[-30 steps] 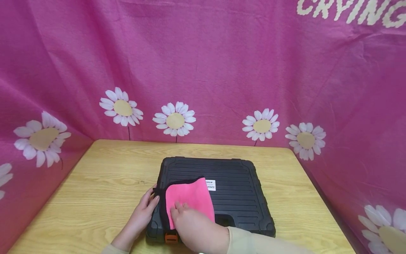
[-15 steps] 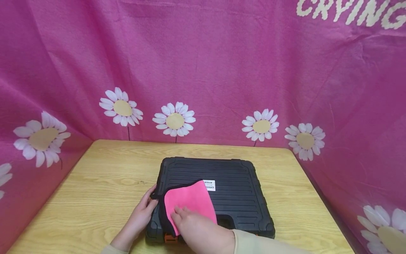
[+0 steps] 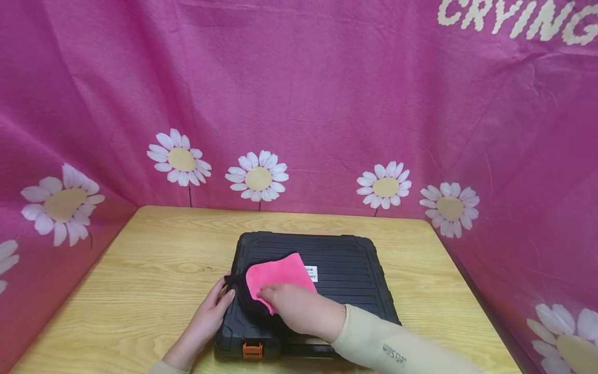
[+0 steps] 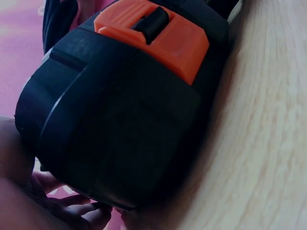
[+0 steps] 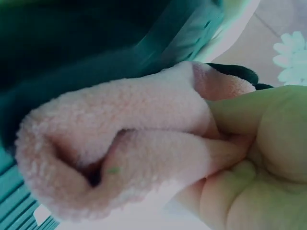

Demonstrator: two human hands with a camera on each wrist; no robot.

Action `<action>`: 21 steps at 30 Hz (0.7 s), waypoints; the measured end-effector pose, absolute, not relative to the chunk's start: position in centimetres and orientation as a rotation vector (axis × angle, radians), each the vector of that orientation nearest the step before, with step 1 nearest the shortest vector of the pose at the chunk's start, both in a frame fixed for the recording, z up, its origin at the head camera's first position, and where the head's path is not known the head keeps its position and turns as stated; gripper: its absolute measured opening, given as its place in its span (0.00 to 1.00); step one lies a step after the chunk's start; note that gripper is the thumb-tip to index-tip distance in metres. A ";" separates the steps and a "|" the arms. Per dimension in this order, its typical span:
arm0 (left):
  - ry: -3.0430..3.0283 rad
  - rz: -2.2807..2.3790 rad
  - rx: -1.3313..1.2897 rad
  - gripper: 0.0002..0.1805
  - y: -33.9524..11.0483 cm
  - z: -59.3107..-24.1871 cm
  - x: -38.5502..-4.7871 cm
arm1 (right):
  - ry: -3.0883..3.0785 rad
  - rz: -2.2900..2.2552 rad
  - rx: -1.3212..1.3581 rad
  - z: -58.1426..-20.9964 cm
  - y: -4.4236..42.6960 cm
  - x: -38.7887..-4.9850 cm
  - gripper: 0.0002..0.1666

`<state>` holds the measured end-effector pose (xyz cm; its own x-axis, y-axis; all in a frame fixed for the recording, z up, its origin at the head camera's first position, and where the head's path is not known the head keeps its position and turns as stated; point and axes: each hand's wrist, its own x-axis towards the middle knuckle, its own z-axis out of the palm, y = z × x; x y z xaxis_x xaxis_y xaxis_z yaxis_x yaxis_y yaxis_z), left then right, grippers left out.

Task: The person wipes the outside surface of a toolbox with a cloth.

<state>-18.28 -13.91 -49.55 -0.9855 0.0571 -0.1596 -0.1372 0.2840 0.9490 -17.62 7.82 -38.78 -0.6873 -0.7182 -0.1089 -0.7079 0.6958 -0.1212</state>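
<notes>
A black plastic carrying case [image 3: 327, 249] with a ribbed lid lies flat on the table, a white label [image 3: 311, 274] on top. My right hand [image 3: 303, 309] presses a pink cloth [image 3: 280, 272] with a black border onto the left part of the lid. In the right wrist view, fingers and thumb pinch the folded fluffy cloth [image 5: 120, 105]. At the case's left side, my left hand [image 3: 214, 309] holds the edge, thumb near the top. The left wrist view shows its curled fingers [image 4: 91, 213] against the case's end [image 4: 120, 124]. An orange latch [image 3: 252, 351] is on the front side.
The wooden table [image 3: 154, 259] extends around the case on every side. Pink fabric [image 3: 299, 104] printed with daisies hangs behind and along both sides of the table.
The right hand and cloth slid slightly toward the front edge, then back away from it over the lid. The orange latch is uncovered now. The left hand has stayed in place.
</notes>
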 end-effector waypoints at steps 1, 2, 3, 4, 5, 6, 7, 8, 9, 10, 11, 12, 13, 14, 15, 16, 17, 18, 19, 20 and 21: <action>2.382 1.774 -0.087 0.33 -13.9 -49.5 -18.3 | 2.761 -0.111 -1.171 -38.8 7.9 -18.0 0.20; 2.387 1.758 -0.103 0.34 -13.9 -49.4 -18.3 | 2.766 -0.120 -1.173 -38.8 7.9 -18.5 0.19; 2.384 1.759 -0.106 0.34 -13.9 -49.4 -18.4 | 2.769 -0.131 -1.165 -38.8 7.9 -18.9 0.18; 2.380 1.764 -0.103 0.34 -13.9 -49.4 -18.4 | 2.772 -0.138 -1.166 -38.8 8.0 -19.4 0.17; 2.375 1.774 -0.094 0.34 -13.9 -49.5 -18.4 | 2.774 -0.146 -1.162 -38.9 8.0 -19.9 0.16; 2.370 1.787 -0.086 0.34 -13.9 -49.5 -18.3 | 2.773 -0.160 -1.154 -38.9 8.0 -20.4 0.14; 2.365 1.796 -0.081 0.33 -13.9 -49.6 -18.3 | 2.768 -0.185 -1.140 -38.9 8.0 -20.9 0.11; 2.362 1.805 -0.078 0.33 -13.9 -49.6 -18.3 | 2.762 -0.215 -1.121 -38.9 8.1 -21.3 0.07; 2.355 1.816 -0.071 0.33 -13.9 -49.7 -18.3 | 2.760 -0.231 -1.115 -38.9 8.1 -21.8 0.05; 2.357 1.814 -0.072 0.33 -13.9 -49.7 -18.3 | 2.758 -0.249 -1.116 -38.9 8.2 -22.3 0.05; 2.354 1.818 -0.074 0.32 -13.9 -49.7 -18.2 | 2.753 -0.271 -1.111 -39.0 8.2 -22.7 0.07; 2.354 1.817 -0.076 0.32 -13.9 -49.7 -18.2 | 2.749 -0.290 -1.102 -39.0 8.3 -23.1 0.09; 2.353 1.818 -0.076 0.32 -13.9 -49.7 -18.2 | 2.748 -0.308 -1.094 -39.0 8.4 -23.5 0.11; 2.351 1.821 -0.075 0.32 -13.9 -49.7 -18.2 | 2.750 -0.320 -1.090 -39.0 8.5 -23.9 0.11; 2.350 1.822 -0.074 0.33 -13.9 -49.7 -18.2 | 2.751 -0.335 -1.088 -39.1 8.5 -24.4 0.12; 2.352 1.821 -0.074 0.33 -13.9 -49.7 -18.2 | 2.746 -0.371 -1.064 -39.1 8.7 -24.8 0.12; 2.353 1.821 -0.075 0.33 -13.9 -49.6 -18.2 | 2.735 -0.416 -1.026 -39.2 8.8 -25.1 0.11; 2.356 1.817 -0.079 0.33 -13.9 -49.6 -18.2 | 2.734 -0.443 -1.002 -39.2 8.9 -25.5 0.10; 2.357 1.817 -0.080 0.33 -13.8 -49.6 -18.2 | 2.730 -0.477 -0.971 -39.3 9.0 -25.9 0.10; 2.356 1.818 -0.081 0.33 -13.8 -49.6 -18.2 | 2.733 -0.487 -0.969 -39.4 9.1 -26.2 0.10; 2.357 1.816 -0.081 0.33 -13.8 -49.6 -18.2 | 2.735 -0.495 -0.966 -39.4 9.3 -26.6 0.10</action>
